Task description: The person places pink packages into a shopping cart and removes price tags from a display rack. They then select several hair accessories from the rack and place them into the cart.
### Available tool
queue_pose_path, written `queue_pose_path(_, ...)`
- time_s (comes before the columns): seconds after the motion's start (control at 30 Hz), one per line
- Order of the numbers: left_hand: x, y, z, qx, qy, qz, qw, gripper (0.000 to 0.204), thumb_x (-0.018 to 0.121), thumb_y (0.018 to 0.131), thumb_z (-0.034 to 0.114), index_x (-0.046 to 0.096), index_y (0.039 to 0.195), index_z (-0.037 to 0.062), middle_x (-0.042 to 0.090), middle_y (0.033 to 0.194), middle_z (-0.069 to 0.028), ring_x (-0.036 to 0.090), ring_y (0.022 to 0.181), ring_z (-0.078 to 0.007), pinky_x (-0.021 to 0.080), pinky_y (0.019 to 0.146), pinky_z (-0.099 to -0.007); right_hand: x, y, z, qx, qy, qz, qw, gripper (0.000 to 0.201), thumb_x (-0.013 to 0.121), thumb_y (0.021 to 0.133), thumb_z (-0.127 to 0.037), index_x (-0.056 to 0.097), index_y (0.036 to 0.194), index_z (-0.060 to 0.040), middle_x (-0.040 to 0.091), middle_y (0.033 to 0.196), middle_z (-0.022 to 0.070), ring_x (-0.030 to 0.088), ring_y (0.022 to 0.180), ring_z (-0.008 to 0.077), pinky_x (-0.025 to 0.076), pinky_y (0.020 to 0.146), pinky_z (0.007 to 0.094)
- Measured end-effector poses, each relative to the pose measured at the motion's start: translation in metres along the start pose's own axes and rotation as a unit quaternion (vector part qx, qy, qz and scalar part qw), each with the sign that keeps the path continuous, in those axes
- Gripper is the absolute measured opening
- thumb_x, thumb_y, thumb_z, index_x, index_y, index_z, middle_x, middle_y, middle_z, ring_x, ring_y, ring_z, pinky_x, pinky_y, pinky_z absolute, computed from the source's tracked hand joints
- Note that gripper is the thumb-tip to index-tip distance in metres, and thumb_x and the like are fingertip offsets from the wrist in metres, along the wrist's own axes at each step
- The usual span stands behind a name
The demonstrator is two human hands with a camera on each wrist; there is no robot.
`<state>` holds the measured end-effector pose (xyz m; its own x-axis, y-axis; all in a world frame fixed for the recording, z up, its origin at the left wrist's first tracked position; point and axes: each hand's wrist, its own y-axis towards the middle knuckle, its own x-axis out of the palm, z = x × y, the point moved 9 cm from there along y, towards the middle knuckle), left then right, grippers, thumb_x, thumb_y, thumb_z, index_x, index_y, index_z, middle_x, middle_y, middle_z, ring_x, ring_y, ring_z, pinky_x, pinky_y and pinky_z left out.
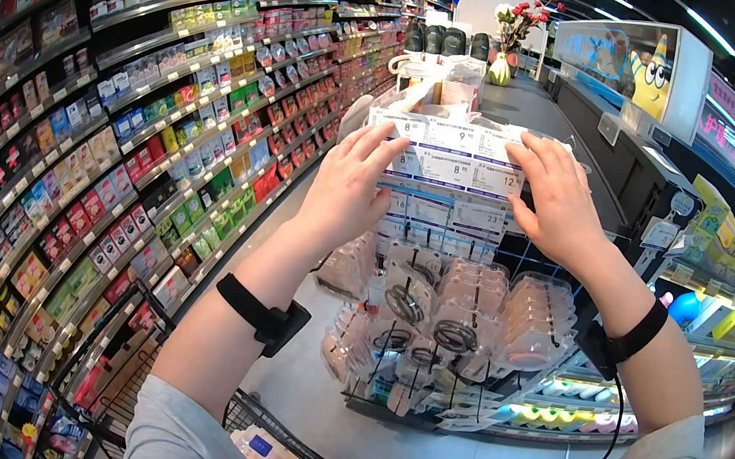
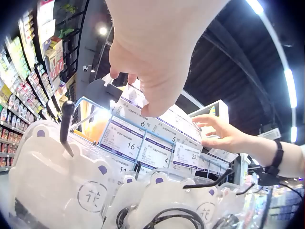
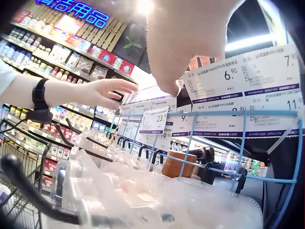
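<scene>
Rows of white price tags (image 1: pixel 445 167) with purple stripes cover the top of a blue wire rack (image 3: pixel 217 171). My left hand (image 1: pixel 354 180) touches the tags' left end, fingers stretched over the upper row; in the left wrist view this hand (image 2: pixel 150 62) reaches down onto them. At the right end, my right hand (image 1: pixel 562 200) rests with its fingertips on the tags' edge. The right wrist view has it above the tags, its fingertips partly hidden. Below the tags, clear packs (image 1: pixel 472 293) with black cords hang on black hooks.
Long shelves of boxed goods (image 1: pixel 163 133) run along the left. A dark counter (image 1: pixel 538 108) extends behind the rack, bearing a flower vase (image 1: pixel 500 69). A lit display case (image 1: pixel 634 70) stands right. A shopping cart (image 1: pixel 280 435) is low in front of my body, with a package inside.
</scene>
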<state>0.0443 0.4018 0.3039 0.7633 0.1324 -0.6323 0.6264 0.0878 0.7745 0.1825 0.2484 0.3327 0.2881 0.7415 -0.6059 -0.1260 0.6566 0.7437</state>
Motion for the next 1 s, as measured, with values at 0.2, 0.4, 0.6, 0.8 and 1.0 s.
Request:
queue_pose_path(0.2,-0.001,-0.003,0.002,-0.008,-0.001,-0.01,1.0,0.069,0.069,0.072,0.005,0.045,0.136,0.0135,0.042,0.141,-0.0143,0.041,0.129,-0.0359,0.036,0.107,-0.0465,-0.002,-0.007,-0.012,-0.012,0.013,-0.041,0.999,0.063,0.074,0.074,-0.019,0.047,0.129,-0.0056,0.051,0.124,0.0139,0.044,0.122,0.0332,0.034,0.102,0.0451)
queue_pose_path(0.4,-0.007,-0.008,0.007,0.004,0.052,-0.002,0.999,0.065,0.072,0.072,0.01,0.049,0.132,0.0143,0.049,0.136,-0.0087,0.046,0.12,-0.0325,0.038,0.102,-0.0454,0.001,-0.014,-0.019,-0.026,0.002,-0.057,0.998,0.058,0.074,0.074,-0.019,0.051,0.125,-0.0055,0.053,0.12,0.0123,0.045,0.12,0.0319,0.035,0.1,0.0439)
queue_pose_path(0.6,-0.011,-0.006,0.009,0.015,0.048,0.015,0.999,0.053,0.07,0.078,0.017,0.054,0.128,0.0125,0.055,0.129,-0.0075,0.048,0.118,-0.0308,0.039,0.1,-0.0449,-0.002,-0.012,-0.02,-0.028,0.025,-0.042,0.998,0.045,0.067,0.081,-0.019,0.055,0.121,-0.0047,0.056,0.117,0.012,0.048,0.117,0.0311,0.036,0.099,0.0431)
queue_pose_path(0.8,-0.008,-0.004,0.013,0.028,0.088,0.033,0.995,0.054,0.066,0.085,0.024,0.05,0.134,0.009,0.053,0.132,-0.0113,0.047,0.122,-0.032,0.038,0.101,-0.0445,0.002,-0.005,-0.009,-0.022,-0.024,0.004,0.999,0.038,0.06,0.087,-0.017,0.055,0.123,-0.0044,0.056,0.116,0.0123,0.049,0.114,0.0323,0.037,0.098,0.0438)
queue_pose_path(1.0,-0.003,-0.006,0.008,0.015,0.004,0.001,1.0,0.052,0.064,0.086,0.021,0.05,0.134,0.0062,0.053,0.133,-0.0129,0.047,0.122,-0.0336,0.038,0.103,-0.0443,0.001,-0.004,-0.013,-0.023,-0.007,-0.015,1.0,0.031,0.06,0.086,-0.015,0.059,0.115,-0.0033,0.058,0.109,0.0125,0.05,0.11,0.032,0.037,0.097,0.044)
